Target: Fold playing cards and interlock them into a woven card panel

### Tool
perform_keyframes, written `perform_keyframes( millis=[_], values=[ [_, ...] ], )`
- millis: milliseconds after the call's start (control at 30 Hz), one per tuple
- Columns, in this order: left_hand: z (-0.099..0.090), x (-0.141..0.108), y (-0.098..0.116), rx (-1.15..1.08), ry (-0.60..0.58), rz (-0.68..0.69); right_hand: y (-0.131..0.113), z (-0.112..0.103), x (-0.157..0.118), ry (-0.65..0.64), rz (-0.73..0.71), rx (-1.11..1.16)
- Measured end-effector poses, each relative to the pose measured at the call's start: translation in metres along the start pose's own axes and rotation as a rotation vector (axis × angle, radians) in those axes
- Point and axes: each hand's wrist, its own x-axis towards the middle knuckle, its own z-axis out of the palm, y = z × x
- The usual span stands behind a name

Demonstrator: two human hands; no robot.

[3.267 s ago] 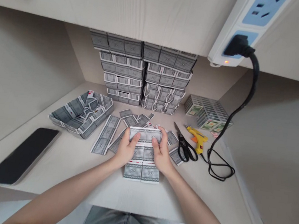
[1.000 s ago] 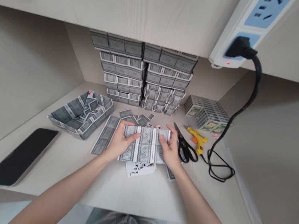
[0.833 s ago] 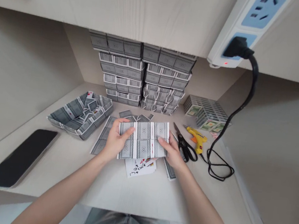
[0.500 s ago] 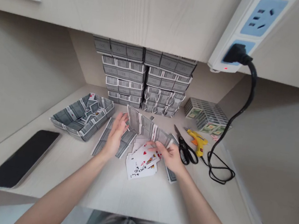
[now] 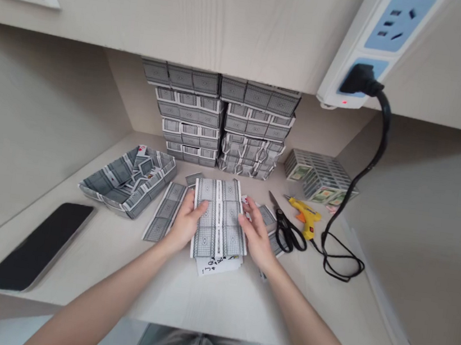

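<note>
mid-frame, the left hand [image 5: 186, 219] and right hand [image 5: 258, 238] clamped the card panel [image 5: 214, 219] by its side edges, probably to keep it flat; scissors [image 5: 281, 217] lay right of centre, perhaps for easy reach.

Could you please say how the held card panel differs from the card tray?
The card panel looks flat; the card tray is hollow and open-topped. The left hand and right hand hold the panel; the tray rests on the desk. Both show similar gray patterning.
</note>
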Motion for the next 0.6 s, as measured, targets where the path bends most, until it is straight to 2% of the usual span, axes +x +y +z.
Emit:
perform_keyframes(
  millis=[67,167,233,367,600],
  values=[
    [0.003,-0.005,-0.002,0.053,-0.071,0.021,0.008,0.004,0.003,0.072,0.062,0.000],
    [0.006,-0.012,-0.005,0.130,-0.144,0.033,0.015,0.007,0.004,0.107,0.046,-0.020],
    [0.008,-0.015,-0.004,0.198,-0.125,0.051,0.015,0.008,0.004,0.105,0.015,-0.047],
    [0.011,-0.017,0.000,0.327,-0.010,0.127,0.012,0.009,0.002,0.098,-0.028,-0.138],
    [0.013,-0.019,-0.003,0.324,-0.036,0.121,0.013,0.007,-0.001,0.003,-0.032,-0.218]
  ],
)
